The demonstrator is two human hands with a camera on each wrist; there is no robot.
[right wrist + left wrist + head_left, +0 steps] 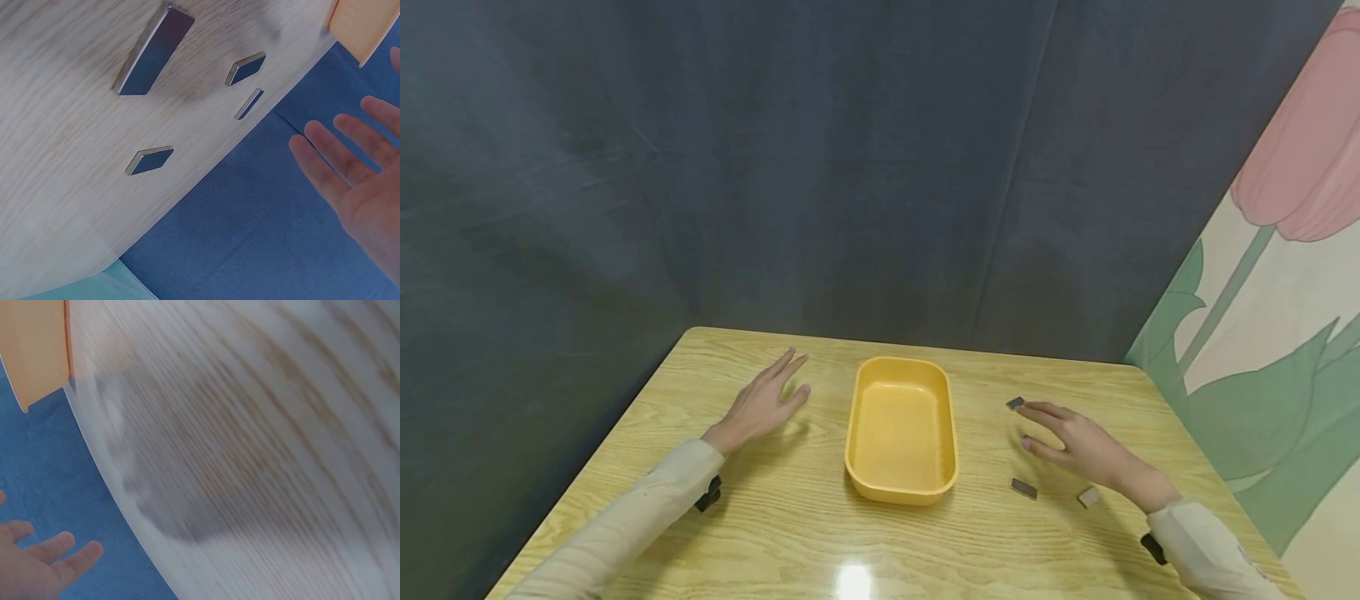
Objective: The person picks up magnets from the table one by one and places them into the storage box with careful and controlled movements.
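My left hand [762, 404] hovers over the table left of the yellow basin [901, 433], fingers extended and holding nothing. Straight, spread fingers also show on the left hand [47, 565] in its wrist view. Right of the basin, my right hand [1078, 446] is over the table, its fingertips overlapping a small dark block [1015, 403] in the head view. Nothing lies in the palm of the right hand [372, 194]. Nearer the front are another dark block [1024, 488] and a paler block [1088, 497]. Several flat, shiny blocks, including a long one [155, 53], appear in the right wrist view.
The wood-grain table [760, 533] ends at a dark blue curtain [850, 167] behind. A wall with a painted tulip [1300, 158] borders the right side. The basin stands mid-table between the hands, with raised walls and a bare inside.
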